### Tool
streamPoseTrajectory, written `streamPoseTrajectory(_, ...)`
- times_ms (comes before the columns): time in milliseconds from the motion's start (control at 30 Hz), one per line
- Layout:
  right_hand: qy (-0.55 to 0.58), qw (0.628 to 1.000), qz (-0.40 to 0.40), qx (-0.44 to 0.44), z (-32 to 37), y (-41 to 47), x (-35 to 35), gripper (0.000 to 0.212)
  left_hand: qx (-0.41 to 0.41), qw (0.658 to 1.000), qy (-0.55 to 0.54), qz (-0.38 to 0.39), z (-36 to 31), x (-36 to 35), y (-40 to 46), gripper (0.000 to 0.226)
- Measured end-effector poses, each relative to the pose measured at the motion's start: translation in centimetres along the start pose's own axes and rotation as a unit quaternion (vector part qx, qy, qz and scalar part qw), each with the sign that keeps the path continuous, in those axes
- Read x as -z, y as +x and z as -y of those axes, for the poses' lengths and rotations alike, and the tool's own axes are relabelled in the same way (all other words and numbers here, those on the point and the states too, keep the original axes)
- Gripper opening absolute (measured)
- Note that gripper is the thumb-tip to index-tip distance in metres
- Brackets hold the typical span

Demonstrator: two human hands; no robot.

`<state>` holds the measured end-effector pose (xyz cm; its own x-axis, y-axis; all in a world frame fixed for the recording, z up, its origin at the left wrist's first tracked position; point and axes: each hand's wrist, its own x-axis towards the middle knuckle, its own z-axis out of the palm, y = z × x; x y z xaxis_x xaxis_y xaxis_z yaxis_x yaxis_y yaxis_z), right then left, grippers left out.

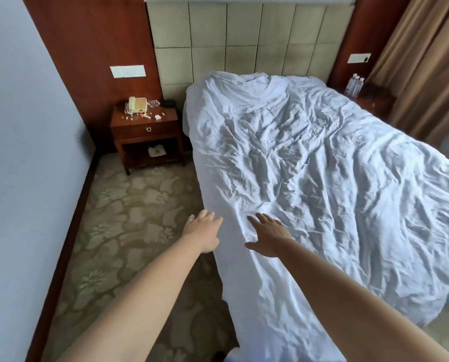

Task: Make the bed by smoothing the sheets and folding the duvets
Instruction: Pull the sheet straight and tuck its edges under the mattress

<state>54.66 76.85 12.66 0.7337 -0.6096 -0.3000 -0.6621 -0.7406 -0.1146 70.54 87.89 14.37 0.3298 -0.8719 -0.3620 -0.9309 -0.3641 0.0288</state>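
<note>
A wrinkled white duvet [309, 165] covers the whole bed and hangs over its left side and foot. A bump under it near the headboard looks like a pillow [247, 87]. My left hand [202, 231] reaches out with straight fingers at the duvet's left edge, over the hanging side. My right hand [266, 236] lies flat, fingers spread, on top of the duvet just inside that edge. Neither hand holds anything.
A wooden nightstand [145, 131] with a phone [136, 105] and small litter stands left of the bed. A second nightstand [374, 100] with water bottles [355, 84] is at the far right, beside brown curtains [424, 69]. Patterned carpet [129, 220] runs between bed and wall.
</note>
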Motion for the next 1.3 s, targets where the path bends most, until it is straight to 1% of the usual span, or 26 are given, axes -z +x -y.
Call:
streamPoseTrajectory(133, 0.01, 1.0, -0.016, -0.005, 1.0, 6.7, 2.5, 0.08, -0.022, 1.0, 0.019, -0.005, 4.8, 2.6, 5.7, 0.06)
streamPoseTrajectory(233, 0.023, 0.999, -0.029, -0.008, 1.6, 13.8, 4.9, 0.079, -0.031, 0.999, 0.026, -0.006, 8.7, 5.8, 11.4, 0.057)
streamPoseTrajectory(433, 0.047, 0.998, -0.042, -0.003, 3.2, 28.8, 10.7, 0.075, -0.026, 1.0, 0.016, 0.005, 15.5, 13.2, 22.5, 0.049)
streamPoseTrajectory(633, 0.042, 0.998, -0.048, -0.012, 4.0, 39.8, 15.7, 0.072, -0.031, 0.999, 0.014, 0.003, 21.9, 18.2, 32.0, 0.05)
streamPoseTrajectory(867, 0.033, 0.997, -0.044, -0.059, 4.4, 55.5, 19.6, 0.074, -0.058, 0.998, 0.033, 0.009, 30.9, 22.7, 46.9, 0.048)
streamPoseTrajectory(967, 0.032, 0.995, -0.035, -0.087, 4.9, 62.5, 22.0, 0.073, -0.074, 0.997, 0.02, 0.0, 35.3, 26.0, 53.8, 0.047)
streamPoseTrajectory(1033, 0.035, 0.994, -0.03, -0.101, 5.3, 66.8, 24.2, 0.073, -0.08, 0.997, -0.001, 0.009, 38.0, 28.3, 58.2, 0.045)
streamPoseTrajectory(1100, 0.041, 0.991, -0.046, -0.117, 5.3, 70.9, 26.2, 0.072, -0.098, 0.995, 0.006, 0.018, 40.4, 30.5, 62.8, 0.045)
streamPoseTrajectory(1167, 0.052, 0.988, -0.059, -0.137, 5.1, 74.4, 27.8, 0.071, -0.11, 0.994, 0.02, 0.018, 42.3, 32.7, 67.0, 0.048)
streamPoseTrajectory(1300, 0.056, 0.983, -0.057, -0.167, 3.7, 80.5, 29.6, 0.07, -0.124, 0.991, 0.031, 0.036, 44.5, 35.7, 74.2, 0.051)
